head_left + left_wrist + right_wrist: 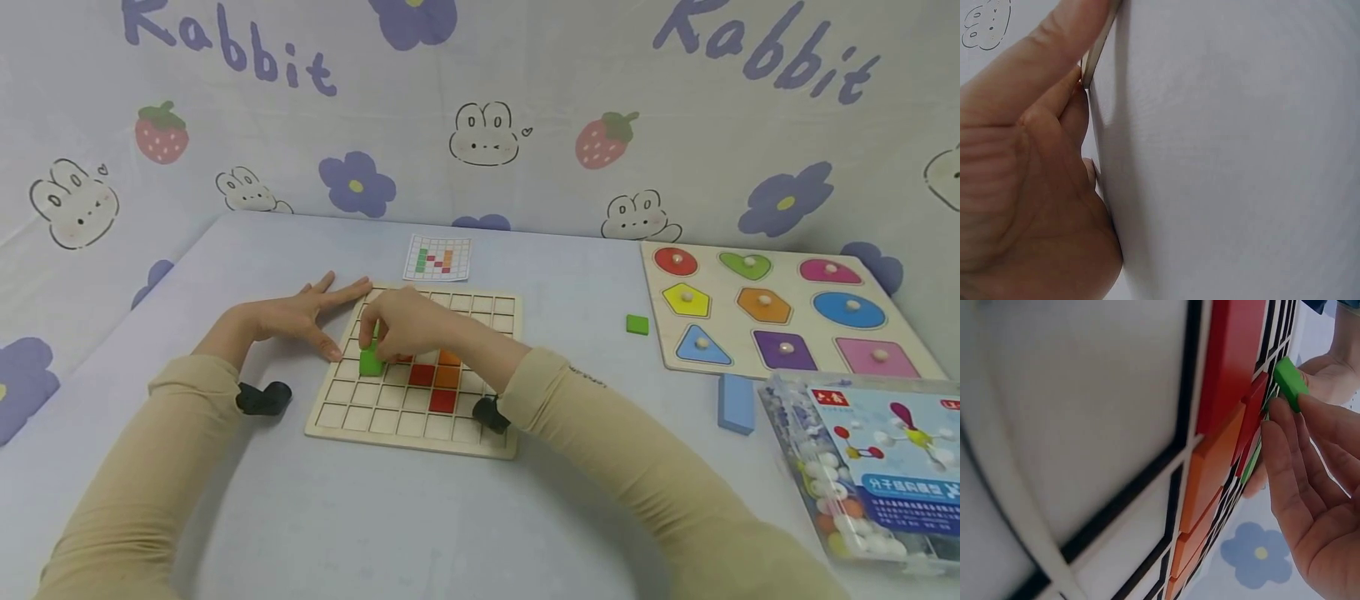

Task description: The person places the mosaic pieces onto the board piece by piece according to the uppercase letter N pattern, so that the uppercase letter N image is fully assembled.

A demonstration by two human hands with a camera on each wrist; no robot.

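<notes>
A square wooden grid board lies on the table with red tiles and orange tiles in some cells. Over its left part, my right hand pinches a green tile between thumb and fingers. The tile stands tilted in the right wrist view, and more green shows low on the board behind the fingers. My left hand has its fingers spread, with thumb and fingertips at the board's left edge. In the left wrist view the left palm hides most of the board.
Behind the board lies a small pattern card. To the right are a loose green tile, a shape puzzle board, a blue block and a clear box of molecule model parts. A printed cloth hangs behind.
</notes>
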